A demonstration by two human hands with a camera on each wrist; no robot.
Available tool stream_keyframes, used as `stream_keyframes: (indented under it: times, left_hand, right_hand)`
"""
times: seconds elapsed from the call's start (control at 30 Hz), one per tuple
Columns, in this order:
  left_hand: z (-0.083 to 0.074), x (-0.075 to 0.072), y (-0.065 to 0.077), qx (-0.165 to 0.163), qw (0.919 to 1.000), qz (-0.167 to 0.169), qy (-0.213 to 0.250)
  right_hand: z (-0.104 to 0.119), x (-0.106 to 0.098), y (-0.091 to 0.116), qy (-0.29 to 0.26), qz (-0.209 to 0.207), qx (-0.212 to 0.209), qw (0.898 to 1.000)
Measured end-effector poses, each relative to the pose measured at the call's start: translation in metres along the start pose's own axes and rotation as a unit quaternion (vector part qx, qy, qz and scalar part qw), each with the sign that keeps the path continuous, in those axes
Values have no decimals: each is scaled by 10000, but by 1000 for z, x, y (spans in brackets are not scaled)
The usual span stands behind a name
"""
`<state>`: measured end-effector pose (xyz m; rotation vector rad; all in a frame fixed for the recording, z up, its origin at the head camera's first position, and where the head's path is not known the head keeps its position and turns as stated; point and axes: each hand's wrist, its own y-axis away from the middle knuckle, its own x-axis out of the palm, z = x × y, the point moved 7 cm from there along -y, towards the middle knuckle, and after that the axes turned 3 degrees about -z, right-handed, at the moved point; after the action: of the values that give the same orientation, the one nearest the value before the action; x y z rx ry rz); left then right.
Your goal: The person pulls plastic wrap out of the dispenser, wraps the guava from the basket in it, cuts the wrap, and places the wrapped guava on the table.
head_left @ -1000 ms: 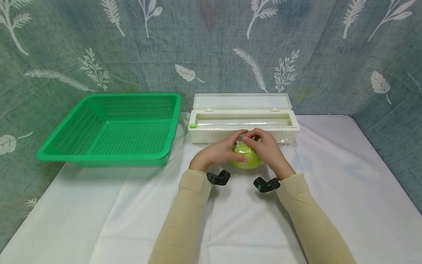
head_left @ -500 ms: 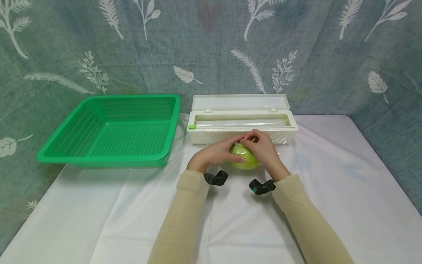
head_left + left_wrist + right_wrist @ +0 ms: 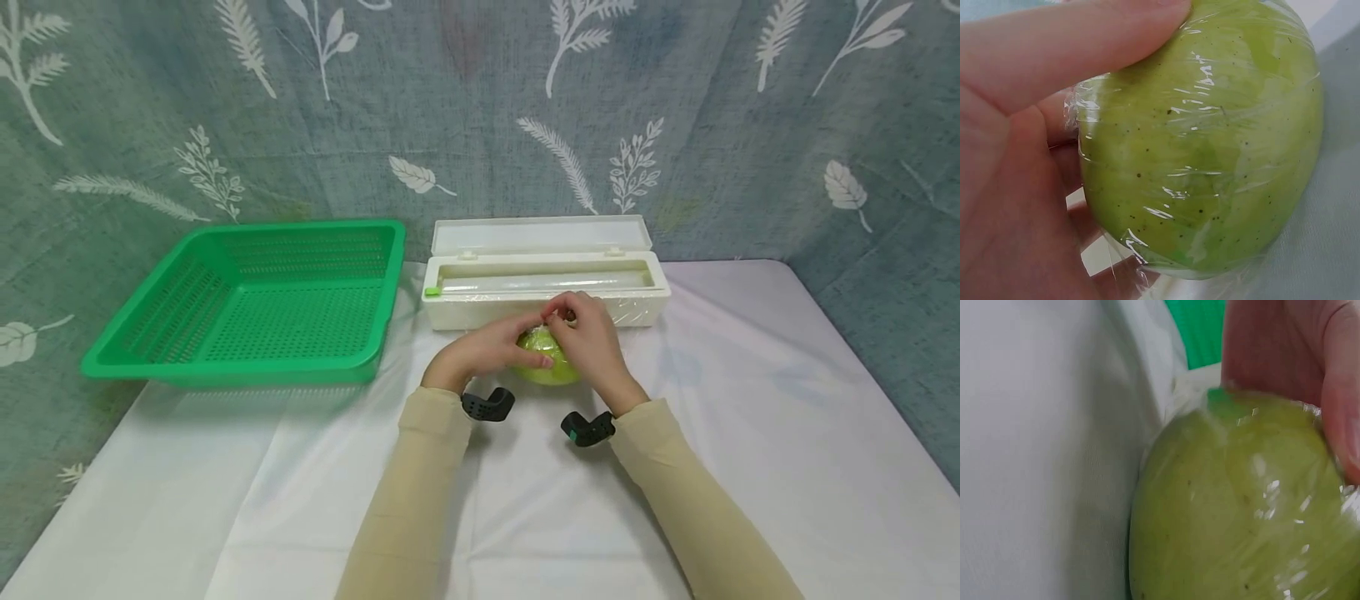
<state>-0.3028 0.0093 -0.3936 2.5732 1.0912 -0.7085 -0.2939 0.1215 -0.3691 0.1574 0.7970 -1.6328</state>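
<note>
Nearest, two beige sleeves (image 3: pixel 408 500) are stretched over the white cloth-covered surface (image 3: pixel 750 417), toward the long white box (image 3: pixel 487 312). Black wrist devices (image 3: pixel 489 405) are worn at the cuffs, in front of the box and apart from it. Directly in front of the box, a rounded green fruit (image 3: pixel 555 372) is held; in the left wrist view it is seen to be speckled with dark dots and closely covered by clear film (image 3: pixel 1197 119), by which creases and glints are shown. The fruit is grasped by the left hand (image 3: pixel 491 346), with the thumb laid across its near face and the other fingers placed around its far side. The fingers of the right hand (image 3: pixel 592 337) are curled above the fruit, close to the front wall of the box, and the film is pinched between thumb and forefinger at the top, beside the left fingertips. How much film is caught there is too small to be made out.

To the left of the box, a green perforated basket (image 3: pixel 255 365) is placed, reaching nearer than the front wall. Inside the box, a pale roll (image 3: pixel 543 283) is seen. A bright green tab (image 3: pixel 432 292) is set at the left end of the front edge, and the lid (image 3: pixel 543 237) is raised at the back. Behind the box, a grey-green fabric backdrop (image 3: pixel 465 125) is hung, printed with white leaves and sprigs.
</note>
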Motion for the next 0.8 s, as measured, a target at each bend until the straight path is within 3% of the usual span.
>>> stream_keyframes:
  times: [0.1,0.2,0.33,0.43,0.6,0.7,0.8]
  left_hand:
    - [-1,0,0,56,10000,29,-24]
    - [0,0,1,3,9999,56,-105]
    - [-1,0,2,-3,9999,63,-115]
    - [-3,-1,2,107,9999,75,-32]
    - [1,-1,1,-68,9999,88,47]
    - [4,-1,2,-226,9997,72,110]
    - [1,0,3,-167,9998,87,106]
  right_hand:
    - [6,-3,0,110,53,-321,9994]
    - [13,-4,0,176,194,-899,9956]
    - [23,-5,2,404,511,-1796,9816]
    - [27,-3,5,581,921,-2200,9694]
    - [26,1,8,782,1444,-2456,9554]
    - [23,0,8,745,1632,-2418,9536]
    - [21,-3,8,686,1798,-2275,9546]
